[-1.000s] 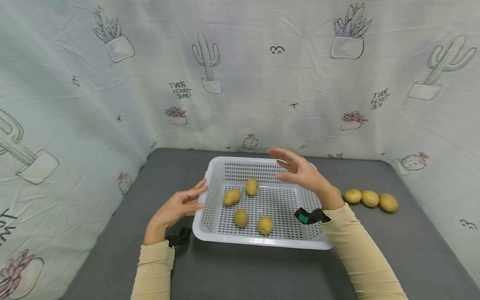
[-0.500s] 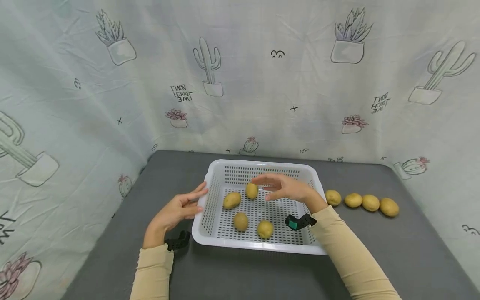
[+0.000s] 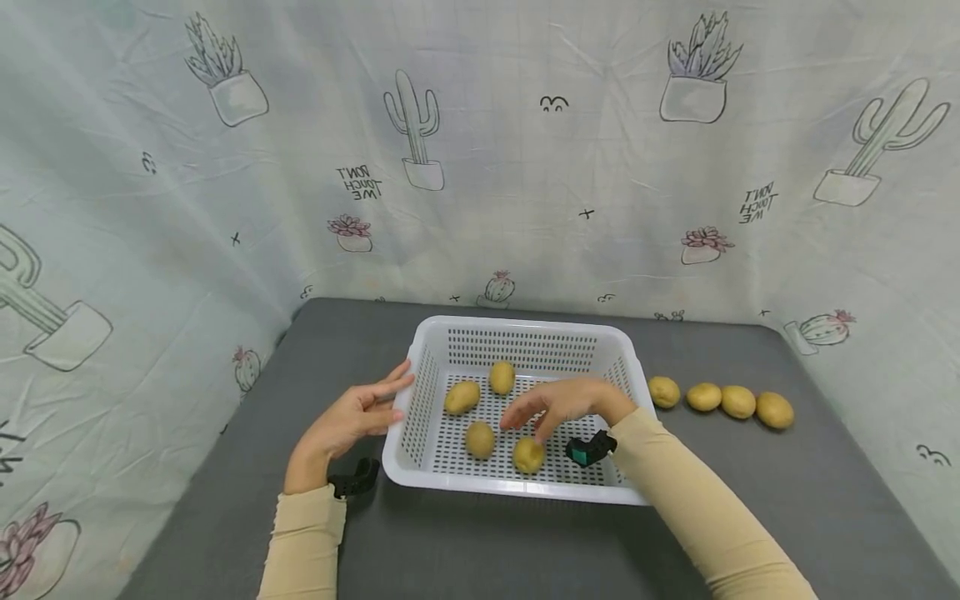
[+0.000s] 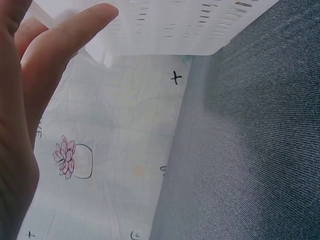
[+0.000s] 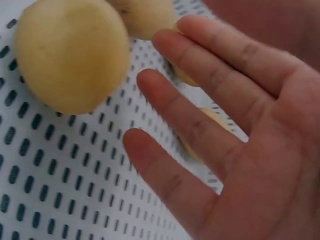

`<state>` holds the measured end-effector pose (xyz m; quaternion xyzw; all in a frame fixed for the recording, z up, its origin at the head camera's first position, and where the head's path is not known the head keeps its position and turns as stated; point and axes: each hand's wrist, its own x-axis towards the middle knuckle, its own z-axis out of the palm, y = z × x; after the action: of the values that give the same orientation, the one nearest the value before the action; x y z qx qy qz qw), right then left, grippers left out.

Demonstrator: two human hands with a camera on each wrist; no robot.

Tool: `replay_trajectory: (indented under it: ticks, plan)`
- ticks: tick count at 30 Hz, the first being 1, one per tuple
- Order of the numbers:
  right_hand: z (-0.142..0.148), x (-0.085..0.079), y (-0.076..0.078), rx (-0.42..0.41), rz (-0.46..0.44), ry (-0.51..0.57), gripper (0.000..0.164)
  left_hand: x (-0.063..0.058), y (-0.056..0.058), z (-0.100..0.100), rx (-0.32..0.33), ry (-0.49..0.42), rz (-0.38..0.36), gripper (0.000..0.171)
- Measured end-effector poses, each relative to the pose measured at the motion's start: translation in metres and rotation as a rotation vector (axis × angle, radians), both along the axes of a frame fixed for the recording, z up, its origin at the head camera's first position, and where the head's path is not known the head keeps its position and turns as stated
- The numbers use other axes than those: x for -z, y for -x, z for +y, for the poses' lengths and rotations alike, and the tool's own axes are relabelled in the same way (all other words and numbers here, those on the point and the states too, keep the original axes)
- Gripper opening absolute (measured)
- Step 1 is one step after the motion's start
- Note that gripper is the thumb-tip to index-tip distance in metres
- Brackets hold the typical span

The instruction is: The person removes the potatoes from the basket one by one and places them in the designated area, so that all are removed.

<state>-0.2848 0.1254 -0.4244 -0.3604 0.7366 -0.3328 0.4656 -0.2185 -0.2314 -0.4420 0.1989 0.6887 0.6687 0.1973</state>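
A white perforated plastic basket (image 3: 525,485) holds several yellow potatoes. My left hand (image 3: 351,423) rests its extended fingertips against the basket's left side; in the left wrist view one straight finger (image 4: 70,37) lies by the basket wall (image 4: 165,30). Inside the basket, my right hand (image 3: 564,403) reaches down just above the front right potato (image 3: 528,457), holding nothing. A second potato (image 3: 480,440) lies left of it, with an oval potato (image 3: 462,397) and another potato (image 3: 502,377) farther back. The right wrist view shows spread fingers (image 5: 175,145) beside a large-looking potato (image 5: 72,55).
To the right of the basket, several more potatoes (image 3: 737,402) form a row on the grey table (image 3: 465,550). A cactus-print curtain (image 3: 510,200) surrounds the table at the back and sides.
My right hand has come down from above the basket's back right side toward the front right potato, its fingers now pointing downward. The left hand stays at the basket's left side.
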Motion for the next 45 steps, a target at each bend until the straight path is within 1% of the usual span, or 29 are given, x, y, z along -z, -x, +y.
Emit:
replay_trajectory:
  ticks: [3, 10, 15, 20, 26, 32, 38, 45]
  plan:
    - [-0.001, 0.005, -0.001, -0.022, -0.014, -0.017, 0.056, 0.000, 0.000, 0.001, 0.009, -0.005, 0.001, 0.063]
    - [-0.006, 0.013, -0.003, -0.071, 0.033, -0.068, 0.058, 0.002, -0.001, 0.001, 0.001, 0.000, -0.002, 0.063]
    - [-0.009, 0.015, -0.005, -0.095, 0.037, -0.108, 0.058, 0.003, -0.001, 0.002, -0.007, 0.006, -0.003, 0.063]
    - [-0.011, 0.016, -0.004, -0.141, 0.067, -0.112, 0.055, 0.004, -0.001, 0.001, -0.008, 0.006, 0.011, 0.063]
    - [-0.014, 0.017, -0.004, -0.167, 0.086, -0.138, 0.053, 0.001, -0.001, 0.002, -0.024, 0.017, -0.002, 0.063]
    - [-0.018, 0.016, -0.005, -0.157, 0.090, -0.155, 0.051, 0.000, -0.002, 0.002, -0.023, 0.013, -0.009, 0.065]
    - [-0.019, 0.017, -0.006, -0.121, 0.124, -0.153, 0.047, 0.000, -0.002, 0.001, -0.017, 0.011, -0.006, 0.065]
    - [-0.017, 0.016, -0.003, -0.074, 0.136, -0.148, 0.044, -0.001, -0.001, 0.002, -0.017, 0.001, -0.012, 0.065]
